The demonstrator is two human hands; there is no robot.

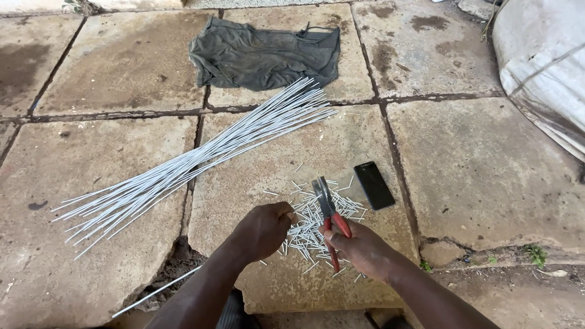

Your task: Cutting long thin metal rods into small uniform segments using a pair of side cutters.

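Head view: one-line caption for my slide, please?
Right hand grips red-handled pliers over cut wire pieces; left hand beside them.

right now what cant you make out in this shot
- Head view: what the left hand pinches is hidden by its closed fingers.
- Pliers tips: too small to tell if they grip a wire piece.
- White sack: cut off by the right edge.
- Dark cloth: folds hide anything beneath.

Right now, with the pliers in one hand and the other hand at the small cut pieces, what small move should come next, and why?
Probably feed a wire end between the pliers' jaws. The right hand grips the red handles with the jaws pointing away, over the pile of short cut pieces. The left hand is closed at the pile's edge, and whether it holds a piece cannot be told. The long wires lie further left.
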